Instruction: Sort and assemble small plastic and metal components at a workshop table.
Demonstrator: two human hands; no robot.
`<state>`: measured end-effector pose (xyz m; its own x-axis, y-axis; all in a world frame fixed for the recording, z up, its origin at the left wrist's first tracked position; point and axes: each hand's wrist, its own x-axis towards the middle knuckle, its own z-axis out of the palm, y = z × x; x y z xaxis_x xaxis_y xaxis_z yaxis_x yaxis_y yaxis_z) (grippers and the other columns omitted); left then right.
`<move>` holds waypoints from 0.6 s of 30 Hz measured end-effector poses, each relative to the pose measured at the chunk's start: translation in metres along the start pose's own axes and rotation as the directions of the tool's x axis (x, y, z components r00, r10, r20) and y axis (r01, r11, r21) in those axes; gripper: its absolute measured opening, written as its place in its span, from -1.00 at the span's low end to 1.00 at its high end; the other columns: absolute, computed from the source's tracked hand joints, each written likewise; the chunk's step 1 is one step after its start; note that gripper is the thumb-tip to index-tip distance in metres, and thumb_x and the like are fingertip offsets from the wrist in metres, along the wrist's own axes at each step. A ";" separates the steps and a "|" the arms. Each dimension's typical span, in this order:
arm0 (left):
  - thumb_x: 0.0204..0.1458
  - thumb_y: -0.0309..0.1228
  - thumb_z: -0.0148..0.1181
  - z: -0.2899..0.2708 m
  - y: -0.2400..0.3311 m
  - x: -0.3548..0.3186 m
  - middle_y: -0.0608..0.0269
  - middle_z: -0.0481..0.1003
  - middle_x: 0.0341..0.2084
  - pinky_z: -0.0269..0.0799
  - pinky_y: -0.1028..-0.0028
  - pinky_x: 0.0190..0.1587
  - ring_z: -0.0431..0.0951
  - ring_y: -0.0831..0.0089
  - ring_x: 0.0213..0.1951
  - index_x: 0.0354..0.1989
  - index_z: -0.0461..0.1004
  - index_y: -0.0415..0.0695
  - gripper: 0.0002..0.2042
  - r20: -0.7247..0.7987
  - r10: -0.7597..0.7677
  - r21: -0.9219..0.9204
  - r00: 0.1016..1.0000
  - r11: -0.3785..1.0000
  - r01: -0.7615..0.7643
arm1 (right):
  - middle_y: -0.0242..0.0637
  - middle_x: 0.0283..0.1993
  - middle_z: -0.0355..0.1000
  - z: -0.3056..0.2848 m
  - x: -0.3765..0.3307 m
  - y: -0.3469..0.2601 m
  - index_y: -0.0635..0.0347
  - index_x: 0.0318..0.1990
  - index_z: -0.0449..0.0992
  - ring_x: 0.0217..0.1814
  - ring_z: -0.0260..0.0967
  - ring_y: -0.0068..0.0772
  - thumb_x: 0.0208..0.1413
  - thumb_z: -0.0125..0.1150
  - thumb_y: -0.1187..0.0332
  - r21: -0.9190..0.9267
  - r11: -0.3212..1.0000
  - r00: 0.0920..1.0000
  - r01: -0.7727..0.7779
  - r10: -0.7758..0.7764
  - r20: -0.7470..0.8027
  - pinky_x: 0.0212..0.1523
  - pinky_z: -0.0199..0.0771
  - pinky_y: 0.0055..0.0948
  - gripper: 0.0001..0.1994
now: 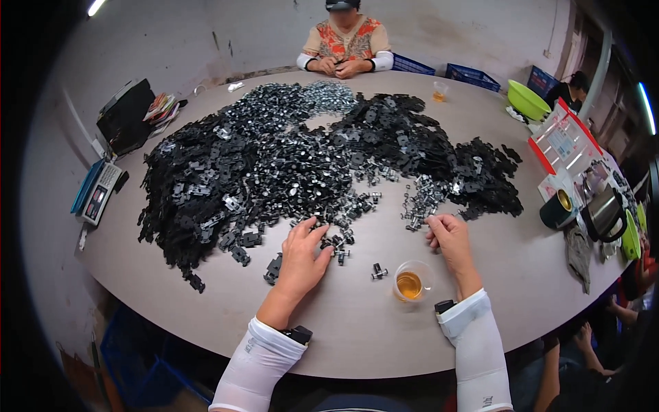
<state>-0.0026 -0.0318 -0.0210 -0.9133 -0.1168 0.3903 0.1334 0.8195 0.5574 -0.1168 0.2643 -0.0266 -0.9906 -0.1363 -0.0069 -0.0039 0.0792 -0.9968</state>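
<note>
left hand (pixel 302 257) flat, fingers spread over black parts pile (pixel 274 165) edge; right hand (pixel 449 237) raised, fingertips pinching a small metal clip (pixel 427 221) beside cup of tea (pixel 412 281)

Small black-and-silver metal parts (pixel 341 247) lie loose on the table — a wide heap behind.

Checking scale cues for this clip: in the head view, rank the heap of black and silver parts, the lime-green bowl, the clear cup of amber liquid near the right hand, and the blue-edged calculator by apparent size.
1. Heap of black and silver parts
2. Blue-edged calculator and lime-green bowl: alike, unranked
3. Clear cup of amber liquid, nearest the camera
</note>
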 end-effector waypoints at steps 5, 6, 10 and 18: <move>-0.04 -0.38 0.28 0.003 0.000 0.001 -0.01 0.31 0.17 0.15 0.14 0.22 0.26 0.06 0.22 0.07 0.46 -0.14 -0.57 0.024 -0.006 0.018 1.000 1.000 0.006 | -0.44 -0.52 0.43 -0.002 0.001 0.004 0.21 -0.28 0.57 -0.59 0.25 -0.74 0.22 0.16 0.24 0.000 1.000 1.000 -0.003 0.003 -0.005 -0.57 0.24 -0.72 -0.79; -0.03 -0.38 0.27 0.003 0.000 0.001 -0.01 0.31 0.17 0.15 0.14 0.22 0.26 0.06 0.22 0.07 0.46 -0.15 -0.57 0.027 -0.008 0.012 1.000 1.000 0.007 | -0.44 -0.52 0.43 -0.001 0.001 0.004 0.21 -0.29 0.57 -0.60 0.24 -0.74 0.22 0.16 0.24 -0.003 1.000 1.000 -0.004 0.004 -0.010 -0.57 0.23 -0.72 -0.79; -0.03 -0.37 0.27 0.003 0.001 0.001 -0.01 0.32 0.16 0.15 0.15 0.22 0.28 0.06 0.21 0.06 0.46 -0.17 -0.58 0.038 -0.007 -0.015 0.999 1.000 0.007 | -0.43 -0.52 0.43 -0.001 0.001 0.003 0.21 -0.30 0.58 -0.60 0.24 -0.75 0.22 0.16 0.25 0.003 1.000 1.000 0.013 -0.013 -0.017 -0.58 0.23 -0.73 -0.79; -0.03 -0.36 0.26 0.003 0.003 0.000 -0.02 0.33 0.15 0.16 0.16 0.21 0.31 0.06 0.18 0.03 0.47 -0.18 -0.59 0.042 -0.009 -0.007 0.999 1.000 0.009 | -0.43 -0.52 0.43 -0.002 0.001 0.006 0.23 -0.27 0.58 -0.60 0.23 -0.75 0.22 0.15 0.24 -0.014 1.000 0.999 0.004 -0.004 -0.033 -0.58 0.23 -0.73 -0.78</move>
<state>-0.0035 -0.0283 -0.0214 -0.9298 -0.1001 0.3541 0.1278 0.8145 0.5659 -0.1185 0.2667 -0.0320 -0.9945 -0.1043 -0.0002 -0.0095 0.0922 -0.9957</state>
